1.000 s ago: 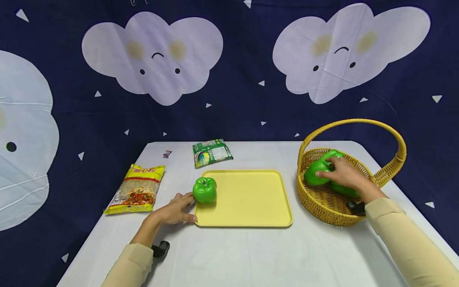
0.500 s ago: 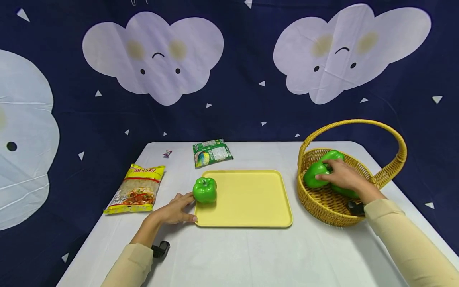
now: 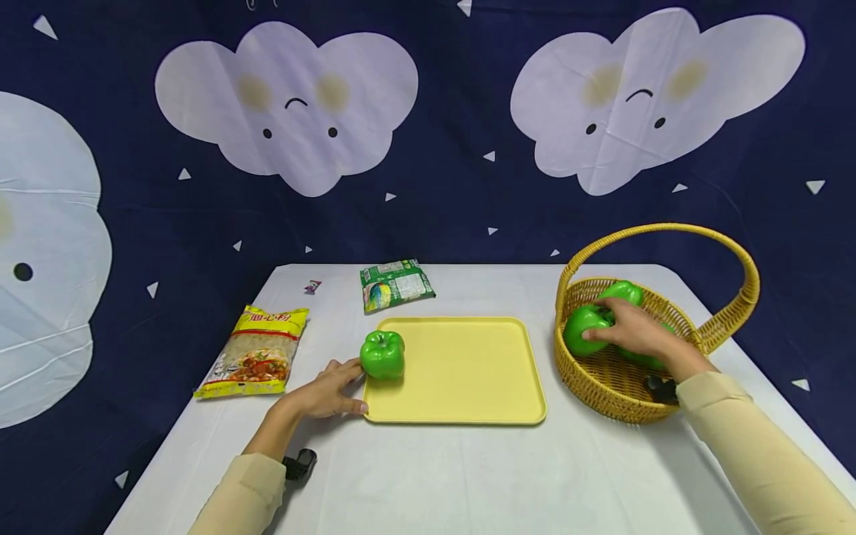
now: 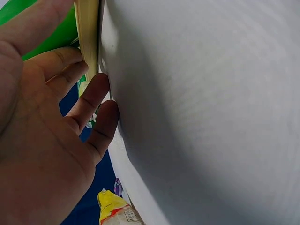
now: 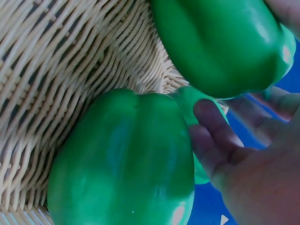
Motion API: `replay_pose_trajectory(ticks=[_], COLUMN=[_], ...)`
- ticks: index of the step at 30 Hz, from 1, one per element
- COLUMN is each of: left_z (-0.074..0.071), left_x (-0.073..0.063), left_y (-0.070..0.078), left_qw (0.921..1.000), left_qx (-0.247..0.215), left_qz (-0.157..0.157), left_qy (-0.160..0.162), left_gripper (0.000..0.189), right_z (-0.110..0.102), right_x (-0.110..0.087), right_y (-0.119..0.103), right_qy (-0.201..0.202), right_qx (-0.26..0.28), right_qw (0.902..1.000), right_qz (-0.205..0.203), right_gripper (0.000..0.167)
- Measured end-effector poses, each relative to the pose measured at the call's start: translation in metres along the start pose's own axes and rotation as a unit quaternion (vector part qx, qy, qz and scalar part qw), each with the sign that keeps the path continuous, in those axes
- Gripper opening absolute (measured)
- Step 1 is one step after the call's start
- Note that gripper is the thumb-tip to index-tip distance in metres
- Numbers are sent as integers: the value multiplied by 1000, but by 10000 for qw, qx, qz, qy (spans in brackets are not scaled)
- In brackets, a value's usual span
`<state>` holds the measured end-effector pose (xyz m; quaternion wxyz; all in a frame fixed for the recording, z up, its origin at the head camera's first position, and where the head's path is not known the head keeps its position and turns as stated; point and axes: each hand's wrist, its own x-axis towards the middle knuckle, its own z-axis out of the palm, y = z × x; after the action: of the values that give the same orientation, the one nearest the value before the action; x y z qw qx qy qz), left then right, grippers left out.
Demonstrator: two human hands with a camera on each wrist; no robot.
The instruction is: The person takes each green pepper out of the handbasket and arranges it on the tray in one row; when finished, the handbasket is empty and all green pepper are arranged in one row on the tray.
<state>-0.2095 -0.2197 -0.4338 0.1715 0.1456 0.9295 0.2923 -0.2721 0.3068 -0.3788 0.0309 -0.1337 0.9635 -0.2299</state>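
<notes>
Inside the round basket [image 3: 605, 401], at the right of the table [image 3: 435, 475], the right hand [image 3: 635, 327] held a shiny green pepper [image 3: 580, 332], with its thumb on one side and some fingers bent around the other. Two more peppers lay in there too: a back pepper [image 3: 625, 291] just behind the held one, and a low pepper [image 3: 645, 360], partly hidden under the hand. Across the table, the left hand [image 3: 328, 392] touched the left edge of the yellow tray [image 3: 461, 371], its fingers loose and stretched out. One tray pepper [image 3: 383, 355] sat on that end, right beside the fingertips; I could not tell if they touched it. A yellow bag [image 3: 257, 353] lay left of the tray, a green packet [image 3: 396, 286] lay behind it, and a tiny purple wrapper [image 3: 312, 287] lay near the back left corner. Behind everything hung a dark blue cloth [image 3: 461, 223] with white clouds [image 3: 287, 160].
</notes>
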Motion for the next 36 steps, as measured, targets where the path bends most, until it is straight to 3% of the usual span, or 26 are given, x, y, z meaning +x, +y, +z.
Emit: replay_pose_trajectory(ticks=[10,20,36], left_z=[0,0,0], left_x=[0,0,2], left_y=[0,0,0], left_qw=[10000,10000,9999], left_qx=[14,38,46], left_qz=[-13,0,-139], left_qy=[-11,-47,-59], left_gripper=[86,86,86], right_z=[4,1,-26], right_x=[1,-2,-17], right_y=[-1,-2,-18], right_qy=[-53,-91,582], right_qx=[332,202,304], right_qw=[9989,9998,9974], right_qz=[-318,-23,-287], right_gripper=[81,84,75])
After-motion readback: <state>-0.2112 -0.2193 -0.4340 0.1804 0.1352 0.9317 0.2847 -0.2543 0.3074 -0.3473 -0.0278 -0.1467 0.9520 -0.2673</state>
